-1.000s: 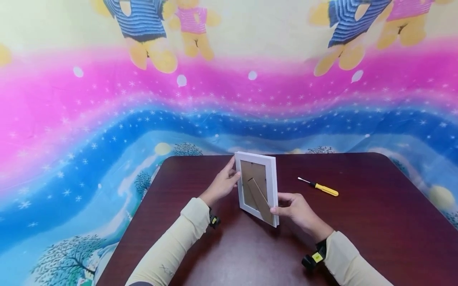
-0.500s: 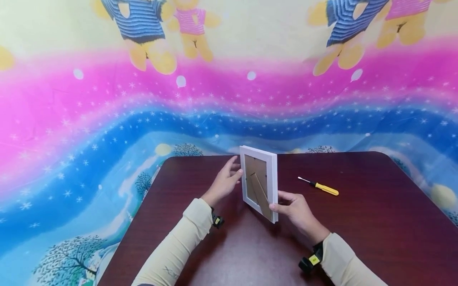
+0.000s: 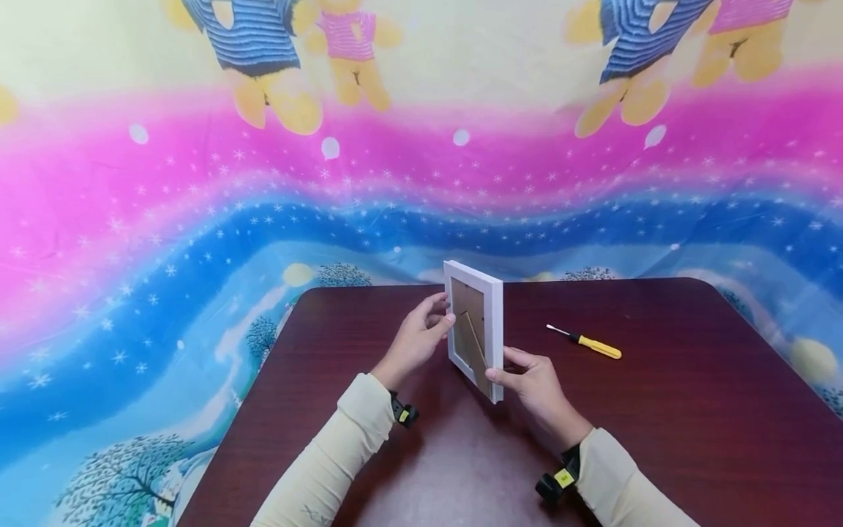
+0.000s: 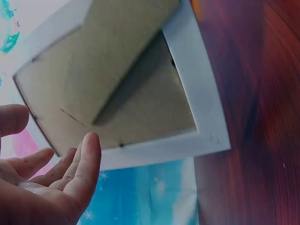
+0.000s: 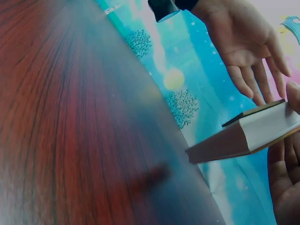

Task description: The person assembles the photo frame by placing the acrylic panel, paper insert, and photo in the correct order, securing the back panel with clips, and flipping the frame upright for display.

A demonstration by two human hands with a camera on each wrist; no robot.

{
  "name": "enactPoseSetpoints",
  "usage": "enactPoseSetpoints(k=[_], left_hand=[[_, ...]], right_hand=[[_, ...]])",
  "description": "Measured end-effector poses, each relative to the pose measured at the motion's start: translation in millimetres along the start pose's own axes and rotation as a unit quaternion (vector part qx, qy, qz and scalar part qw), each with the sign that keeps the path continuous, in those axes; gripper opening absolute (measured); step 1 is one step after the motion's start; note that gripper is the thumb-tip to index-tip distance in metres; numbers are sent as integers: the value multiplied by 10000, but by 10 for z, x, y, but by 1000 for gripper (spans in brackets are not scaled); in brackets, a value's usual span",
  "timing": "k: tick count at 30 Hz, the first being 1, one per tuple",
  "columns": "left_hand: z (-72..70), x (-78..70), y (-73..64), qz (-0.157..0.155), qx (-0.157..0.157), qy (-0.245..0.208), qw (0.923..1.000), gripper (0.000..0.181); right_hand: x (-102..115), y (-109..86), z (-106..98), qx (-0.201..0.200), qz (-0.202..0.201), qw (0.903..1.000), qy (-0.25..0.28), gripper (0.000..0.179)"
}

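Note:
A white picture frame (image 3: 493,315) is held upright above the table, its back turned toward me at an angle. Its brown backing board (image 4: 154,112) has a stand leg (image 3: 476,344) that slants outward. My right hand (image 3: 541,391) grips the lower right edge, thumb on the back and fingers behind. Beside the opposite edge, my left hand (image 3: 415,337) has its fingers loosely extended; the left wrist view shows them (image 4: 86,164) spread near the frame, and whether they touch it is unclear. The frame's front is hidden.
On the dark red wooden table (image 3: 665,424), a screwdriver (image 3: 599,347) with a yellow handle lies to the right of the frame. A printed cloth (image 3: 369,176) with bears and snowflakes hangs behind the table. Each wrist wears a black camera (image 3: 556,483).
The picture frame has risen slightly and turned more edge-on in my right hand. My left hand has come away from the frame's edge, then shifted back close to it, lower down.

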State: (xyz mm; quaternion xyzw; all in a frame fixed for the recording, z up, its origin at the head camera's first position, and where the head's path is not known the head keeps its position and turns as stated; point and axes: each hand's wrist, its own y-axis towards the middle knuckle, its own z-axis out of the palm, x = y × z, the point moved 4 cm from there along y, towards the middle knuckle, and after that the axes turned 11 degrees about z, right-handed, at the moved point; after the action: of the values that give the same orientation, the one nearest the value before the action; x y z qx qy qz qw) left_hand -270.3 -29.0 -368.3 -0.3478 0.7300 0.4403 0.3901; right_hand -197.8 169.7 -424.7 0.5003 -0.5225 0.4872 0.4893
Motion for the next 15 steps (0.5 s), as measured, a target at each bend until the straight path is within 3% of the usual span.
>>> enactPoseSetpoints(k=[7, 15], left_hand=[[107, -115, -61, 145, -8, 104, 9998, 57], [278, -246, -45, 488, -274, 333, 9979, 57]], right_hand=[[-24, 3, 67, -334, -42, 9993, -161, 52], [-39, 21, 57, -542, -88, 9984, -133, 49]])
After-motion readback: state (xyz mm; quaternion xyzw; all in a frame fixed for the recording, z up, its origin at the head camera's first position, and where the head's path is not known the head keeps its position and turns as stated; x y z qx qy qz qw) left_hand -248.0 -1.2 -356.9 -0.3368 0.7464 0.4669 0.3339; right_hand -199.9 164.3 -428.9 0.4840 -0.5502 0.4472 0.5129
